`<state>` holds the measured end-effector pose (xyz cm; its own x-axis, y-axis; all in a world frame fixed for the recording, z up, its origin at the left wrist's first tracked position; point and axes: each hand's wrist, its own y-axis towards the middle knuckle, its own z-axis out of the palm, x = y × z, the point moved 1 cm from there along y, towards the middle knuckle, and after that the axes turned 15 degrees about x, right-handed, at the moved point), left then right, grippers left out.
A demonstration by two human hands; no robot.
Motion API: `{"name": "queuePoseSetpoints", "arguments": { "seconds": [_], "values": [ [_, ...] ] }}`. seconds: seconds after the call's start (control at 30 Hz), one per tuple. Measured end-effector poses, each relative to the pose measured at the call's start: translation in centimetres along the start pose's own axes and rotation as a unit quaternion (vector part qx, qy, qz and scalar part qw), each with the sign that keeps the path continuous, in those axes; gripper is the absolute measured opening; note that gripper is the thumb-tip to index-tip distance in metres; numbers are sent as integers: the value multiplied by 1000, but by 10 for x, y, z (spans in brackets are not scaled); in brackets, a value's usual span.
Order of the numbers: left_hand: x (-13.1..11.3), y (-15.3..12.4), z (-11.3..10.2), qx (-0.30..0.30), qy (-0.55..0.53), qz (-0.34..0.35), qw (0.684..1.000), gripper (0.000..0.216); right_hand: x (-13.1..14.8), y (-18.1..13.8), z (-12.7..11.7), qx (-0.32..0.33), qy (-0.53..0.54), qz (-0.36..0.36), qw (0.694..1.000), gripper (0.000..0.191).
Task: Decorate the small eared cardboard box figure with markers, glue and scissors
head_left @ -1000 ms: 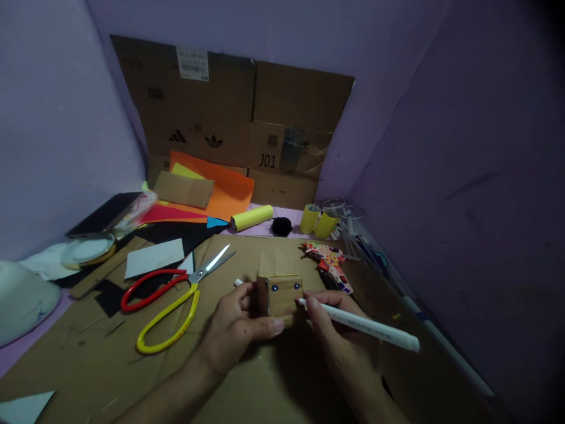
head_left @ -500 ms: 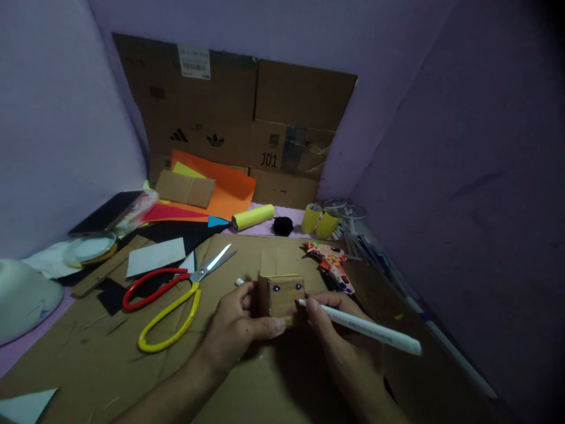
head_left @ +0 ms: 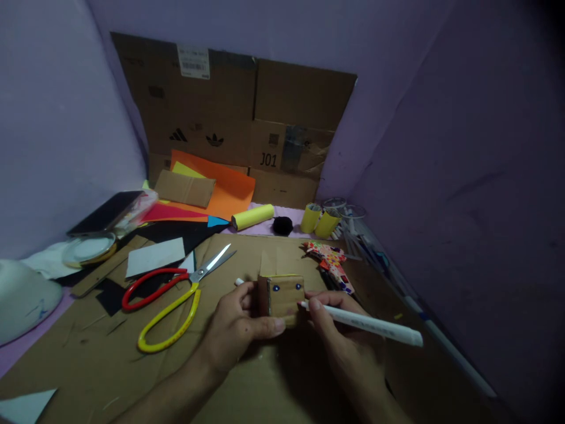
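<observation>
A small cardboard box [head_left: 285,300] with two dark-blue eye-like dots on its front face is gripped by my left hand [head_left: 238,321], thumb along its lower edge. Between the thumb and fingers of my right hand [head_left: 338,327] lies a white marker [head_left: 371,325]. Its reddish tip is at the right side of the box face, near a faint reddish smudge below the eyes; whether it touches I cannot tell. A white cap or pen end [head_left: 239,282] pokes out behind my left fingers. Left of my hands, scissors [head_left: 194,282] with red and yellow handles lie partly spread.
A flower-patterned glue gun [head_left: 331,265] lies to the right. Behind are a yellow roll [head_left: 253,217], a black yarn ball [head_left: 282,225] and two yellow tubes [head_left: 311,218]. Coloured paper [head_left: 233,188] leans near an upright cardboard sheet [head_left: 304,94]. A white bowl [head_left: 24,300] stands far left.
The marker tip has shifted slightly right and down on the box face, and the marker's back end has risen a little. A faint reddish smudge now shows on the face. My left hand stays put.
</observation>
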<state>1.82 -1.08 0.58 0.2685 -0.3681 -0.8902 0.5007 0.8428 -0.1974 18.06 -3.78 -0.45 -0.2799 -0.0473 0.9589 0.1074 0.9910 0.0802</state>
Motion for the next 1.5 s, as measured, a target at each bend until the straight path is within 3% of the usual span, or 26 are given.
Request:
{"name": "queuePoseSetpoints", "arguments": {
  "seconds": [0.3, 0.57, 0.8, 1.07, 1.3, 1.5],
  "values": [
    [1, 1, -1, -4, 5, -10, 1000, 55, 1, 0, -2, -4, -16, 29, 999, 29],
    [4, 2, -3, 4, 0, -4, 1000, 59, 1, 1, 2, -28, 1, 10, 1000, 30],
    [3, 2, -1, -6, 2, -5, 1000, 58, 3, 1, 0, 3, 8, -14, 1000, 27],
    [4, 3, -4, -14, 11, -7, 1000, 58, 10, 3, -11, -102, -4, -50, 994, 22],
    [3, 2, -1, -11, 13, 1, 1000, 54, 11, -4, -7, -52, -28, -130, 990, 10],
    [5, 6, 0, -23, -6, 13, 1000, 56, 16, -11, 5, -4, -1, -84, 996, 12]
  ]
}}
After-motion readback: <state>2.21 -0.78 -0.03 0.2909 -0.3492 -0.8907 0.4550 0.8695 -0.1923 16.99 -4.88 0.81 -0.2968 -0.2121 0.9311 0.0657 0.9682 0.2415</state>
